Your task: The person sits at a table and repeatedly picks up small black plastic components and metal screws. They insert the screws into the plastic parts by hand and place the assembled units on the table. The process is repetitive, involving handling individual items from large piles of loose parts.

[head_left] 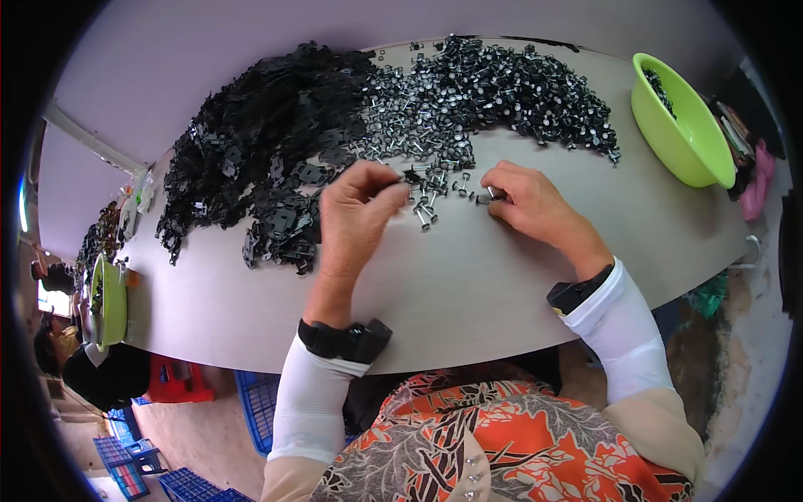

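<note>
My left hand (355, 213) is closed, thumb and forefinger pinched on a small black plastic piece (411, 176). To its right, my right hand (535, 205) grips a short metal pin with black ends (495, 193) between thumb and fingers. Between the hands lies a small loose group of similar pins (428, 203) on the table. A large heap of flat black plastic pieces (268, 125) spreads beyond my left hand. Behind both hands, a wide pile of metal-and-black pins (519, 92) adjoins that heap.
The grey table (452, 293) has a curved near edge. A lime-green basin (686, 138) with dark parts stands at the far right; another green basin (113, 301) is at the left. Blue crates (255, 406) and a red plastic stool (180, 381) are on the floor. Another person (100, 372) sits at left.
</note>
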A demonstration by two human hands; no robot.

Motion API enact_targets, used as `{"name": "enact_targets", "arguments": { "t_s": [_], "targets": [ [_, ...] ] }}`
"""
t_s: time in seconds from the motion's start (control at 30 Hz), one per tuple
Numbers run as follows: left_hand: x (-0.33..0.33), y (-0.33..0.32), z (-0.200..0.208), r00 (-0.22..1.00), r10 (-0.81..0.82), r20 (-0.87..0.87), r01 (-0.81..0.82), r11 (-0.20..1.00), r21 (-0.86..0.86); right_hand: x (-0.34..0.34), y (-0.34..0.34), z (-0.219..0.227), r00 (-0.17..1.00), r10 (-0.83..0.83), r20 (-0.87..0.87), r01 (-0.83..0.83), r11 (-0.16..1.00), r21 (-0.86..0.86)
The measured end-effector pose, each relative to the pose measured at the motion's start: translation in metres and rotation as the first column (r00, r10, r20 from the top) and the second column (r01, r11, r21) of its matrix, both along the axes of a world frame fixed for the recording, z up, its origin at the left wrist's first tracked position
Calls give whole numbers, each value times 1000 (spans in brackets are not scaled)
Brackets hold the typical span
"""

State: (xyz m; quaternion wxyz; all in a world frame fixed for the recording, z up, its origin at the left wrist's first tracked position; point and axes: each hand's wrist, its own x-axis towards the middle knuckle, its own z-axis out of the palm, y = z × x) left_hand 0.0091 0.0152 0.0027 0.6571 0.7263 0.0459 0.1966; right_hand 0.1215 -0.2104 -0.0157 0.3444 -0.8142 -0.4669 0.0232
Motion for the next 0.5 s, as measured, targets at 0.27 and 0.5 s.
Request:
{"name": "enact_targets", "arguments": {
  "t_s": [0.27, 0.5],
  "targets": [
    [-2, -27, -14, 774, -499, -390, 296, 830, -474, -9, -5, 19, 994, -32, -105, 23, 996, -86],
    [-2, -28, -16, 798, -464, -384, 262, 842, -472, -1, -4, 10, 989, 38, -143, -39, 999, -8]
  ]
}}
